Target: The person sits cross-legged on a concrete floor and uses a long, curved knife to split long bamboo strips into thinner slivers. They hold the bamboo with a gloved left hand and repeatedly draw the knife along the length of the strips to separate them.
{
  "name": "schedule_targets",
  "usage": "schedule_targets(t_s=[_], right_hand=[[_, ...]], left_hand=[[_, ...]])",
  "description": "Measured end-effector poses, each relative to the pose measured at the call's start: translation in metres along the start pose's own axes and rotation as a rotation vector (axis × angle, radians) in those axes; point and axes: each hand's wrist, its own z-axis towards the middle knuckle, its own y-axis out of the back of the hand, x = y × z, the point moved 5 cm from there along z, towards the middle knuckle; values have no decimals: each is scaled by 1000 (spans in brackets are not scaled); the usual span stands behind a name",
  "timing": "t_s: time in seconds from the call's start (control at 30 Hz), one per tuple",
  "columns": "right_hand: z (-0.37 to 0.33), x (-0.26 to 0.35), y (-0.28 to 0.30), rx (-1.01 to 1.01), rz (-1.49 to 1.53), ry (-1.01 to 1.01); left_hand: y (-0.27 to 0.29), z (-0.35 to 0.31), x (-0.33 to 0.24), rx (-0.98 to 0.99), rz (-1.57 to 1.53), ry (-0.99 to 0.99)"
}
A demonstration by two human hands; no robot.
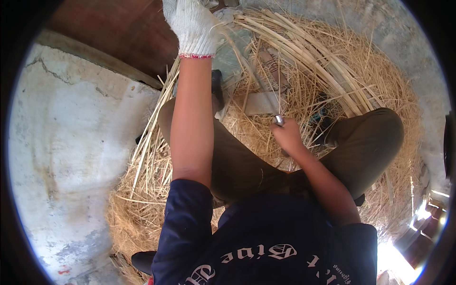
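Observation:
My left hand (194,29), in a white knitted glove with a red-edged cuff, reaches far forward to the top edge. Its fingers are mostly cut off or hidden, so its grip does not show. A pale thin strip (233,46) slants down from beside the glove toward the middle. My bare right hand (288,137) is closed round the handle of what looks like a knife (279,120), its metal collar showing above the fist. The blade is hard to make out among the strips. Just beyond the fist lies a flat grey-brown block (260,103).
A bundle of long split strips (318,57) curves along the far right. Straw-like shavings (380,80) cover the floor around my bent legs (365,133). A wrapped wooden piece (274,66) lies beyond the block. A cracked pale wall (80,142) stands at left.

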Motion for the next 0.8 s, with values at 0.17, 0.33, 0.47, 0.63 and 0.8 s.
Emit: schedule_targets(t_s=[0.17,0.33,0.47,0.63,0.8], right_hand=[[-3,0,5,39,-85,-162],[-16,36,11,-89,88,137],[-10,-1,6,-134,343,96],[-11,-20,-11,69,-130,-181],[-16,13,2,39,-79,-60]], left_hand=[[0,-2,-4,-99,-5,52],[11,2,-8,-66,-21,0],[3,-1,7,-124,-10,17],[14,3,4,-184,59,8],[25,8,5,-101,-542,333]])
